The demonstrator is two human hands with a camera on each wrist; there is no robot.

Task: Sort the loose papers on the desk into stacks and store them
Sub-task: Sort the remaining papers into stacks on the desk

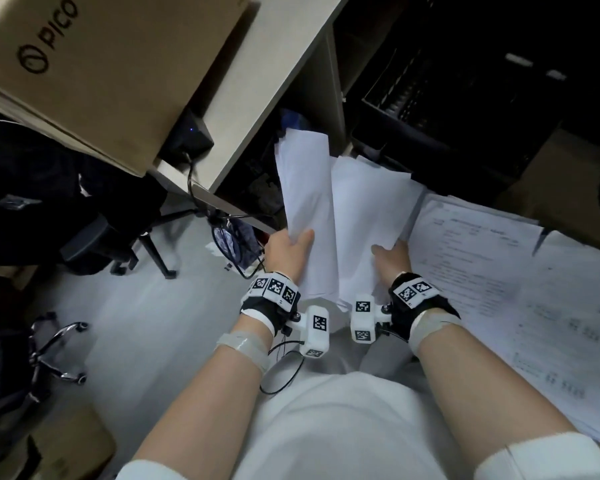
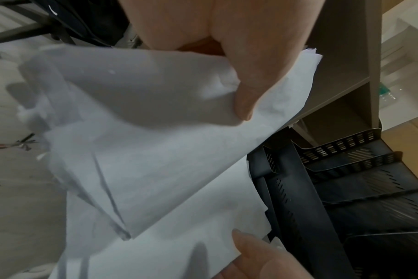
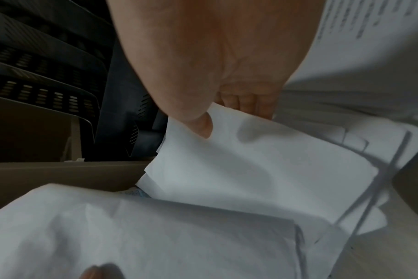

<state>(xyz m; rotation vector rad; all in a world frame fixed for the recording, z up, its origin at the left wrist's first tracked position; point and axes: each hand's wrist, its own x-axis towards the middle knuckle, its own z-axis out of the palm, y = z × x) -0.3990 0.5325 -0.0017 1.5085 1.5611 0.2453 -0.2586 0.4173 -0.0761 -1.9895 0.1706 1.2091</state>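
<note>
Both hands [image 1: 340, 247] grip blank sheets [image 1: 329, 209]; box [image 1: 94, 60] reads "PICO".

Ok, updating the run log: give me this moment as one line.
left hand: grips blank sheaf | right hand: grips second sheaf | printed pages: on desk | black trays: nearby

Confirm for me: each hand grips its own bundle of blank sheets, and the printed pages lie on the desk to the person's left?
Not quite. The left hand and right hand do each grip a bundle of blank sheets, but the printed pages lie on the desk to the person's right, as the head view shows.
</note>
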